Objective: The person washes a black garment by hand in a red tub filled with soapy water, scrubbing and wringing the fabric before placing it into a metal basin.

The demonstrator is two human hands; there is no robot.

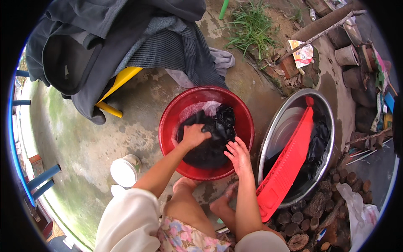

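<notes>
A red plastic basin [166, 110] stands on the concrete before me, with soaked black cloth [204, 154] and some suds in it. My left hand [194, 136] is over the middle of the basin, its fingers at the wet cloth; whether they grip it is hidden. Palm up and fingers spread, my right hand [238, 156] is at the basin's right side, holding nothing. To the right, a metal basin [331, 132] holds more dark cloth, and a red plastic washboard [285, 171] leans across it.
Dark clothes [126, 28] lie heaped over a yellow plastic stool [121, 83] at the upper left. A white tub [124, 171] stands left of my left forearm. Cut logs [305, 223] are piled at the lower right, and flower pots [346, 56] line the far right. Grass [252, 28] grows beyond the basins.
</notes>
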